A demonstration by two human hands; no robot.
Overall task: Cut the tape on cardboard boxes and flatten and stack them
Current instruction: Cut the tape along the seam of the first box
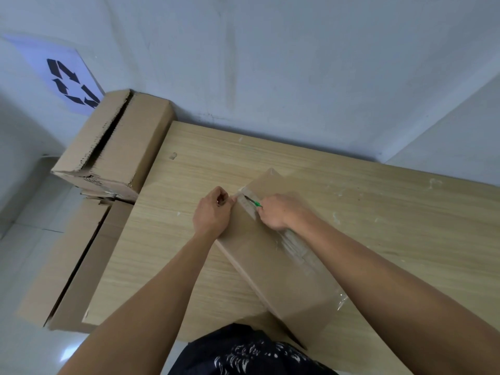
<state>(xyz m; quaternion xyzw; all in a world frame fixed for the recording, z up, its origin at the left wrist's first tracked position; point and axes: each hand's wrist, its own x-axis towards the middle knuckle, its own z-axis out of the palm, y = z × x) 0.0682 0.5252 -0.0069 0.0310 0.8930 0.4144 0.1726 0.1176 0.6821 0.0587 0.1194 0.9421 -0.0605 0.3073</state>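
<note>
A long brown cardboard box [273,255] lies diagonally on the wooden table [189,261], sealed along its top with clear tape [292,246]. My right hand [278,211] grips a small green-handled cutter [254,203] whose blade sits on the tape near the box's far end. My left hand [213,212] rests on the box's left edge at that far end, fingers curled and pinching the tape end or the box's corner there.
Off the table's left side, a large cardboard box [113,144] with a split top sits on a lower stack of cardboard [70,263]. A recycling sign [71,82] hangs on the white wall behind. Scraps of tape residue dot the tabletop at right.
</note>
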